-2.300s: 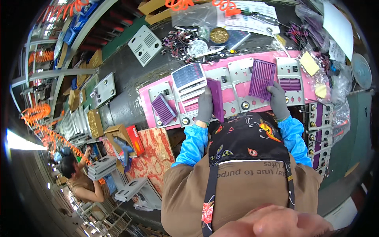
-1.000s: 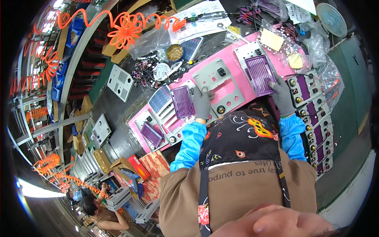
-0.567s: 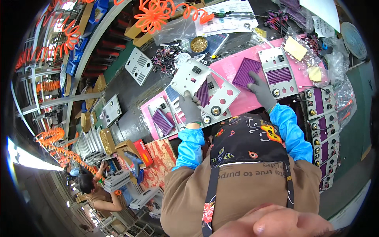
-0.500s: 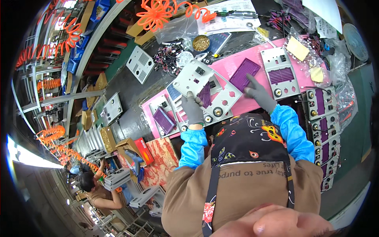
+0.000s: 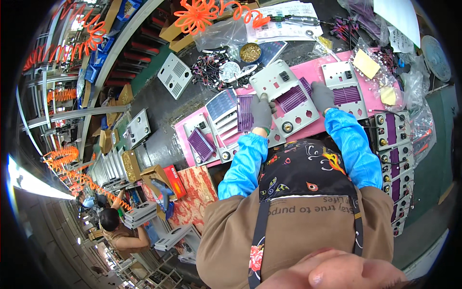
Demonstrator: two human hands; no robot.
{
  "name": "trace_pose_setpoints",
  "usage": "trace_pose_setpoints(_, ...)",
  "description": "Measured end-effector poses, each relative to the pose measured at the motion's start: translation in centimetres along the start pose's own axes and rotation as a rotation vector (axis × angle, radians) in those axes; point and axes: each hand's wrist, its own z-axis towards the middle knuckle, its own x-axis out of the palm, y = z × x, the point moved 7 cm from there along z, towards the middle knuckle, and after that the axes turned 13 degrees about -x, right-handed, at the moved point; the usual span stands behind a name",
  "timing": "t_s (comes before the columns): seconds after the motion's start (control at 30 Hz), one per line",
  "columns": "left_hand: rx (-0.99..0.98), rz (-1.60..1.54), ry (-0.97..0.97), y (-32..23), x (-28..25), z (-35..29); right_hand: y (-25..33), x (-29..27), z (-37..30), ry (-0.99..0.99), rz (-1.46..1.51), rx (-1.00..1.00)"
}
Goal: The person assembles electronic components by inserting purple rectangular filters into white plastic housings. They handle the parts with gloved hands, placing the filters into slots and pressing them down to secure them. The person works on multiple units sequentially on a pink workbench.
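My left hand [image 5: 262, 113] grips the left edge of a light grey metal panel [image 5: 269, 82], held tilted above the pink mat. Behind the panel's window shows a purple slatted grille [image 5: 292, 99], one corner of it sticking out past the panel's right edge. At that edge my right hand [image 5: 322, 98] is closed round the grille, its fingertips partly hidden. Both hands wear grey gloves. Beside my left hand another purple grille [image 5: 245, 113] lies on the mat. Further left is a panel [image 5: 197, 126] with a purple grille [image 5: 201, 144] lying askew on it.
To the right lies a panel with a fitted grille [image 5: 346, 95]. Finished-looking panels [image 5: 394, 149] line the right side. Behind are bundled wires [image 5: 216, 67], a bowl of brass parts [image 5: 250, 52] and a power screwdriver [image 5: 301, 19]. At lower left a person [image 5: 118, 229] works.
My left hand has carried the grey panel to the right. The grille in my right hand, previously apart from it, is now behind the panel's window.
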Motion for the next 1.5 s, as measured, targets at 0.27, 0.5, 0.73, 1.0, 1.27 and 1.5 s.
trace_pose_setpoints(0.27,-0.049,0.104,-0.006,1.1,3.8,1.9,-0.1,-1.2,-5.6,-0.136,0.383,0.032)
trace_pose_setpoints(0.5,0.300,0.658,-0.235,0.7,2.5,2.3,-0.4,-0.6,-3.1,-0.010,0.132,-0.026)
trace_pose_setpoints(0.73,0.334,1.204,-0.412,-1.0,2.3,2.9,0.5,1.2,-2.3,-0.016,0.042,-0.042)
trace_pose_setpoints(1.0,0.284,1.468,-0.307,0.4,2.3,4.1,1.3,1.3,-4.0,0.065,0.005,0.012)
trace_pose_setpoints(1.27,0.176,1.442,-0.183,5.3,2.2,0.3,1.3,1.4,-5.3,0.057,0.065,0.045)
trace_pose_setpoints(1.5,0.041,1.394,-0.061,6.7,3.2,-2.4,0.4,2.0,-7.4,-0.091,0.194,-0.003)
